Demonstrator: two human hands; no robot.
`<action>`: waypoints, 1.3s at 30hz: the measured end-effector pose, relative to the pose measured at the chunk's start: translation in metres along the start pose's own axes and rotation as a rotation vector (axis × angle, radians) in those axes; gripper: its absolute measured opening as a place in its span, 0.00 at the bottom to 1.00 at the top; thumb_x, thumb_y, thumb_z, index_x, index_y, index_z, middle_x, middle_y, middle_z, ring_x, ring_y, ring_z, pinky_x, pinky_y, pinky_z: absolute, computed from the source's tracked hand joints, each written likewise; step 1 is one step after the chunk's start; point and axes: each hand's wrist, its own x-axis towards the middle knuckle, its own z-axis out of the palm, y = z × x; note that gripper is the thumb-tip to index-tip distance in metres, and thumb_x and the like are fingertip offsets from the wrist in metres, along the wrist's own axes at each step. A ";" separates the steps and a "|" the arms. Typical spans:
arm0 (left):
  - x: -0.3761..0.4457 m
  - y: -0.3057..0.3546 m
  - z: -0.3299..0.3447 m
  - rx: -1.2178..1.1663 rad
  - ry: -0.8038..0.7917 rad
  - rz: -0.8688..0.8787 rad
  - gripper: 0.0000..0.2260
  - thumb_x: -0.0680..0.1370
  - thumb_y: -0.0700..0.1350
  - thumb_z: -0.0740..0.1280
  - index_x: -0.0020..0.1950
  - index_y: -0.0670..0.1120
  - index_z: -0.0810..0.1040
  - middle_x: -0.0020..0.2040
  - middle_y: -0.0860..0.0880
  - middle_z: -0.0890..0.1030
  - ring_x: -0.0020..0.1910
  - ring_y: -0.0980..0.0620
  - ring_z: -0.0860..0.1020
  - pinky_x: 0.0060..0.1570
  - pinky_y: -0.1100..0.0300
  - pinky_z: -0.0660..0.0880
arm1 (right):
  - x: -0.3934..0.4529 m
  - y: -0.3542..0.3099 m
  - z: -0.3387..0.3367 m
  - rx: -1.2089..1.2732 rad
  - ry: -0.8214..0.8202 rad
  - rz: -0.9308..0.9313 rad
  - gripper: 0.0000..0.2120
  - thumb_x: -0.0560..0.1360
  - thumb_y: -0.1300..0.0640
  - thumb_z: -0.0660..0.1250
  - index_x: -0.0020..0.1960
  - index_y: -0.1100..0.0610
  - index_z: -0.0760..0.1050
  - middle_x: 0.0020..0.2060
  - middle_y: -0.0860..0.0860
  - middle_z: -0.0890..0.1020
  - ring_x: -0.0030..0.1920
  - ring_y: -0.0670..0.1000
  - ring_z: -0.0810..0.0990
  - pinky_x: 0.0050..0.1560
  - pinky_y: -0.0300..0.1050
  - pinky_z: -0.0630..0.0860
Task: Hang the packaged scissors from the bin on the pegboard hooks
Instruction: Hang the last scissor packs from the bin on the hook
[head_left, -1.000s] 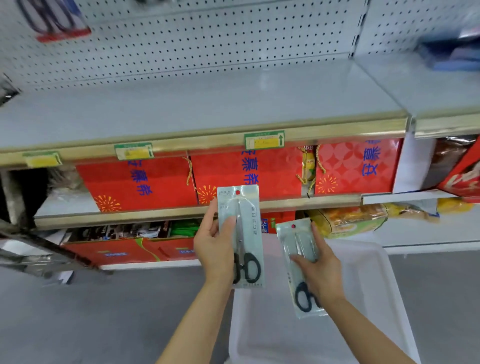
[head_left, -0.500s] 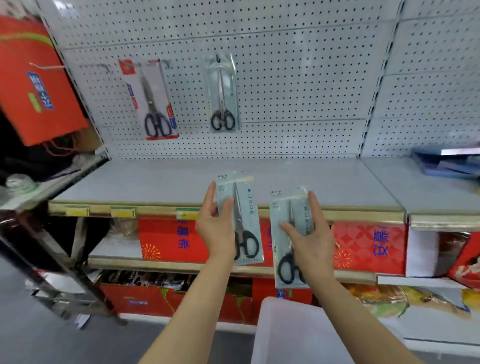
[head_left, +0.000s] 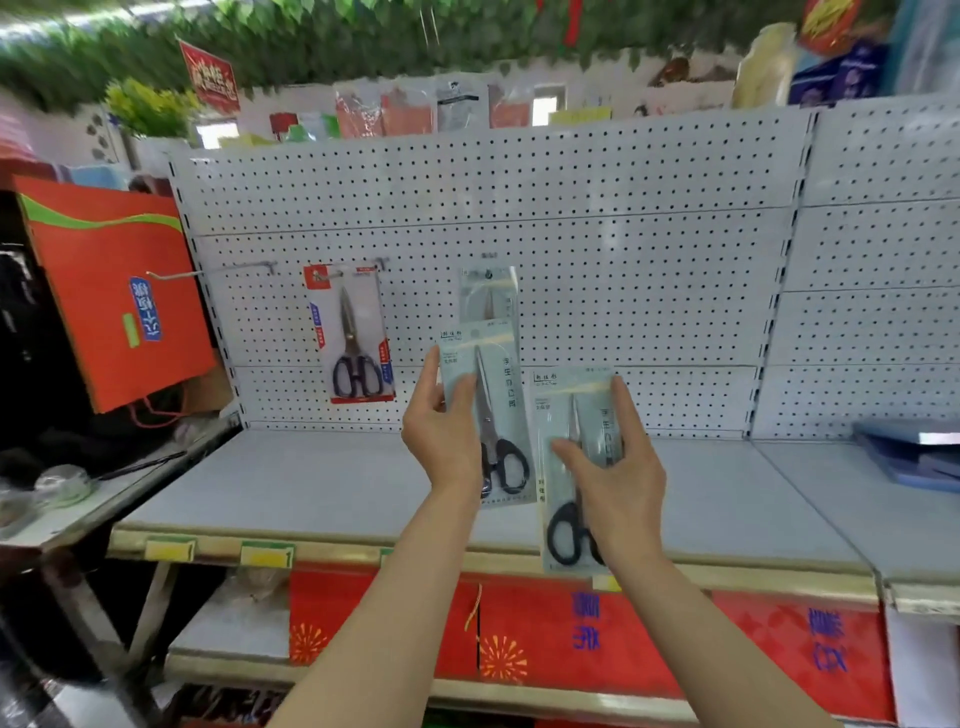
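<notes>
Both packs have risen toward the pegboard (head_left: 623, 291). Our left hand (head_left: 441, 431) pinches one pack (head_left: 501, 395) mid-frame, right hand (head_left: 613, 483) another (head_left: 571, 415). Miss the hook hole and we could knock off the hung pack (head_left: 488, 293).

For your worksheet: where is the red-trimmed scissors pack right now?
The red-trimmed scissors pack hangs on the pegboard, left of centre, beside the pale hung pack.

Two scissors packs hang side by side on the pegboard (head_left: 597, 270) above the shelf (head_left: 311, 493). Nearer, the left hand (head_left: 441, 431) holds one pack (head_left: 493, 410) before the right-hand hanging pack (head_left: 488, 293); the right hand (head_left: 613, 478) holds another pack (head_left: 574, 467) just right of it, lower.
</notes>
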 end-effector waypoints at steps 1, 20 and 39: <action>0.009 0.003 0.006 0.000 -0.015 0.004 0.23 0.75 0.41 0.73 0.68 0.55 0.76 0.62 0.35 0.76 0.62 0.36 0.73 0.62 0.56 0.73 | 0.009 -0.003 0.008 0.012 0.011 -0.014 0.41 0.69 0.58 0.77 0.75 0.41 0.61 0.62 0.33 0.71 0.63 0.37 0.72 0.67 0.41 0.68; 0.103 -0.011 0.080 -0.037 -0.136 0.046 0.23 0.76 0.38 0.71 0.69 0.54 0.76 0.56 0.50 0.84 0.49 0.56 0.83 0.43 0.73 0.77 | 0.088 -0.007 0.070 0.000 0.074 -0.095 0.41 0.69 0.57 0.76 0.75 0.39 0.59 0.54 0.27 0.70 0.57 0.38 0.74 0.55 0.34 0.69; 0.113 -0.041 0.078 0.163 -0.106 0.068 0.21 0.77 0.45 0.70 0.69 0.60 0.74 0.50 0.60 0.83 0.40 0.64 0.77 0.42 0.66 0.76 | 0.097 0.002 0.078 0.025 0.022 -0.103 0.41 0.70 0.58 0.76 0.75 0.38 0.59 0.62 0.30 0.71 0.62 0.35 0.71 0.59 0.34 0.68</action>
